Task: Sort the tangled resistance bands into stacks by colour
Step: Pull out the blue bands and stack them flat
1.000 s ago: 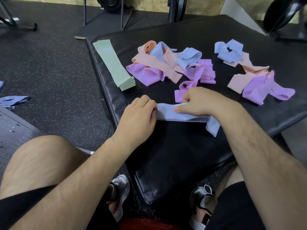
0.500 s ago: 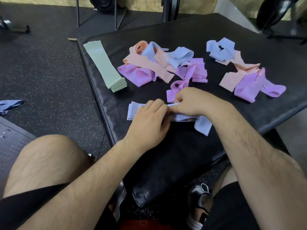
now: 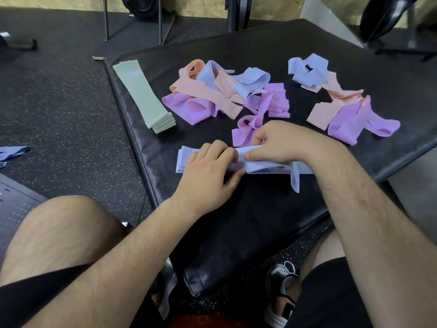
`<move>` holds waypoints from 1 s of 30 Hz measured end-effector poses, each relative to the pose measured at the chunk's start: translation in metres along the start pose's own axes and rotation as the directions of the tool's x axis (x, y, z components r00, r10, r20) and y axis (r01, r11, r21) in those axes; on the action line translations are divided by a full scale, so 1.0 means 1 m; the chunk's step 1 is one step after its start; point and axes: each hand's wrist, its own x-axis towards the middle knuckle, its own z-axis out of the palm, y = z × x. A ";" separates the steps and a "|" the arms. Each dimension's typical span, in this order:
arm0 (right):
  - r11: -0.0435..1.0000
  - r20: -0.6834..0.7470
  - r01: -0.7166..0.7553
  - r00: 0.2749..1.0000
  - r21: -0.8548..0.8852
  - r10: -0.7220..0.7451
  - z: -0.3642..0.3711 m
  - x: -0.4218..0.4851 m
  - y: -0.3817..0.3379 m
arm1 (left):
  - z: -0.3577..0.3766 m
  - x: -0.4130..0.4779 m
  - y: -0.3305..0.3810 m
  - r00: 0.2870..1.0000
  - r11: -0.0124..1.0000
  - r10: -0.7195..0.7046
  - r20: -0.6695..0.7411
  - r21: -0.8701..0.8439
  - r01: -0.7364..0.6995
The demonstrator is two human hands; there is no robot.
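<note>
A pale blue band point(image 3: 260, 165) lies flat along the near part of the black mat point(image 3: 248, 223). My left hand point(image 3: 208, 176) presses on its middle, fingers curled over the fabric. My right hand point(image 3: 281, 143) pinches the same band just to the right; a loose end hangs below my wrist. A neat stack of green bands point(image 3: 144, 95) lies at the mat's left edge. Behind my hands sits a tangle of peach, blue and purple bands point(image 3: 220, 93). A second tangle point(image 3: 340, 102) lies at the right.
Another blue band point(image 3: 11, 153) lies on the speckled rubber floor at the far left. Metal stand legs point(image 3: 132, 20) and gym equipment point(image 3: 387, 20) stand beyond the mat. My knees and shoes are below the mat's near corner.
My left hand slid right along the blue band, uncovering its flattened left end. The right hand stayed pinching the band.
</note>
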 end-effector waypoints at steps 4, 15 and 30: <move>0.999 0.006 -0.028 1.000 -0.021 0.028 -0.006 -0.006 0.007 | 0.000 0.000 0.000 1.000 1.000 -0.014 0.014 -0.011 0.014; 0.995 -0.075 -0.068 0.995 -0.076 0.063 -0.008 -0.009 0.036 | -0.001 0.001 0.001 1.000 1.000 -0.003 0.022 0.012 0.002; 0.992 -0.156 -0.088 0.985 -0.087 0.074 0.000 -0.021 0.052 | 0.032 0.040 0.043 0.991 0.991 0.130 -0.015 -0.036 -0.131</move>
